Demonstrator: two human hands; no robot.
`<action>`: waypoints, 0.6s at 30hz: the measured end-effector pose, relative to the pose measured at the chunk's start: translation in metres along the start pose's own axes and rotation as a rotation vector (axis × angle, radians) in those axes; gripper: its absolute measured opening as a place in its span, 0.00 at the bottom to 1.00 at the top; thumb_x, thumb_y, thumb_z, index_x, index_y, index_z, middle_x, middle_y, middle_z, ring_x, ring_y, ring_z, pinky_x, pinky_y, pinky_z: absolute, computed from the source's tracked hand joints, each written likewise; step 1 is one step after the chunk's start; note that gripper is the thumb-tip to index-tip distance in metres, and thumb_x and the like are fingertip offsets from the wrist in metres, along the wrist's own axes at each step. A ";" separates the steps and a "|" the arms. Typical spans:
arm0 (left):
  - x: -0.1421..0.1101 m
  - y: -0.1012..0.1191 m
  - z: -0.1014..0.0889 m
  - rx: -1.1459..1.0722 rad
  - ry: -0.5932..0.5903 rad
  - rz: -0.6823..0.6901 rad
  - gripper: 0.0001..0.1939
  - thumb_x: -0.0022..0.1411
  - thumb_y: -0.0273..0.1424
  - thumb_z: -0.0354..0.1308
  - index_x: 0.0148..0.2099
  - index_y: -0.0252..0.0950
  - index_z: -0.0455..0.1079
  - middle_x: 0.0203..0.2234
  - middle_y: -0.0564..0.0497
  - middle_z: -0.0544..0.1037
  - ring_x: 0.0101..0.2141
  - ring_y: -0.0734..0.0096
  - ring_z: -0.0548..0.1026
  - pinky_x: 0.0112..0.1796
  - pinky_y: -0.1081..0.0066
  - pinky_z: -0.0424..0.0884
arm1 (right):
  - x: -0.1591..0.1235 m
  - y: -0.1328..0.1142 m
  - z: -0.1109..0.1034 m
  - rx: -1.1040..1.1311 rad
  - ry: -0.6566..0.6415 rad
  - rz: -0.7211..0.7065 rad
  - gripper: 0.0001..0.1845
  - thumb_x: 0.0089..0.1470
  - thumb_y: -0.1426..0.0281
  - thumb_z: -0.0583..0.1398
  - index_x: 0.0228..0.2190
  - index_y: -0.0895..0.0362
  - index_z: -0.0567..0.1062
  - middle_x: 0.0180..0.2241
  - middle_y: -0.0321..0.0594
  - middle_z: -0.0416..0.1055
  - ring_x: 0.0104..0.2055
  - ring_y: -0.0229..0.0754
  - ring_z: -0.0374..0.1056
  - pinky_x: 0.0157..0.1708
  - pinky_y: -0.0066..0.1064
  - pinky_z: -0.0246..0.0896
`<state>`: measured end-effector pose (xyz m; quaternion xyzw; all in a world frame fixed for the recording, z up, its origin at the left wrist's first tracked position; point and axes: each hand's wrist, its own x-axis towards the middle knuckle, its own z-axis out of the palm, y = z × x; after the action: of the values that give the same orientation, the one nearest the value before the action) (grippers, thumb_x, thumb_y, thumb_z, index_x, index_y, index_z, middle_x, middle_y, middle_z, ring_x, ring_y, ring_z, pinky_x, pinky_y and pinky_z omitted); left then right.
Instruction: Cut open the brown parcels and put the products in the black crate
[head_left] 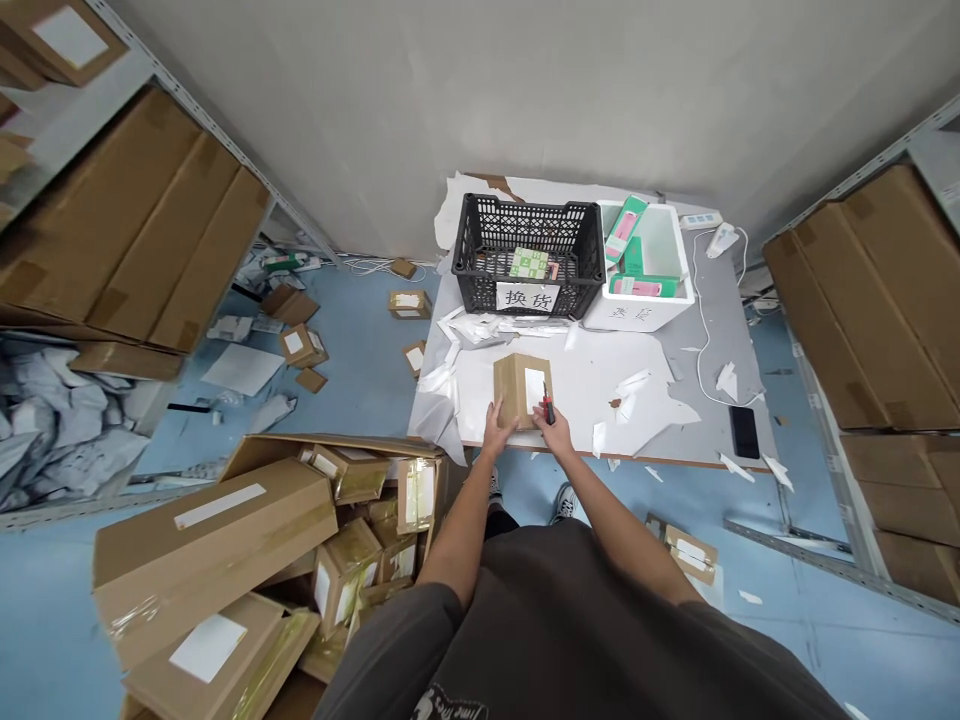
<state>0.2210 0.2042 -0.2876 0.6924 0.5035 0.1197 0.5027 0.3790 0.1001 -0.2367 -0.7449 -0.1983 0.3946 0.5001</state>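
A small brown cardboard box point(514, 388) with a white label lies at the front edge of the table. My left hand point(498, 430) grips its near left corner, thumb and fingers on the cardboard. In my right hand point(555, 430) is a red-and-black utility knife point(549, 408), its thin tip pointing away from me over the label side. The fingers of my right hand are closed around the handle and sit against the box's near right corner. Whether the blade touches the cardboard, I cannot tell.
Behind the box stand a black plastic crate point(480, 284) and a white foam box point(637, 318) holding green-and-pink packages point(643, 287). A phone point(745, 432) lies at the table's right corner. Torn paper point(630, 395) litters the table point(720, 340). A large carton point(247, 450) full of parcels stands left.
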 end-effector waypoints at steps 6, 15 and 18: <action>0.003 -0.024 -0.019 -0.013 -0.034 -0.204 0.36 0.71 0.50 0.57 0.74 0.39 0.64 0.74 0.38 0.62 0.72 0.50 0.62 0.68 0.50 0.63 | 0.010 0.007 -0.001 -0.178 0.165 0.013 0.21 0.50 0.51 0.60 0.40 0.51 0.74 0.41 0.43 0.81 0.46 0.53 0.76 0.46 0.43 0.72; -0.010 0.006 0.019 -0.282 0.014 -0.152 0.42 0.72 0.52 0.57 0.78 0.36 0.55 0.68 0.38 0.71 0.67 0.56 0.71 0.66 0.53 0.66 | 0.021 0.004 -0.011 -0.254 0.197 0.160 0.16 0.44 0.55 0.62 0.33 0.49 0.67 0.37 0.43 0.79 0.42 0.54 0.77 0.48 0.44 0.69; -0.006 0.014 0.020 -0.418 0.121 -0.142 0.34 0.75 0.49 0.53 0.76 0.39 0.59 0.66 0.41 0.74 0.66 0.59 0.72 0.64 0.53 0.70 | 0.008 0.000 -0.015 -0.131 0.199 0.082 0.18 0.46 0.53 0.64 0.34 0.50 0.69 0.40 0.44 0.81 0.44 0.53 0.78 0.49 0.43 0.70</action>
<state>0.2401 0.1883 -0.2834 0.5276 0.5447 0.2269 0.6111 0.3957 0.0961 -0.2371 -0.8189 -0.1423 0.3252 0.4510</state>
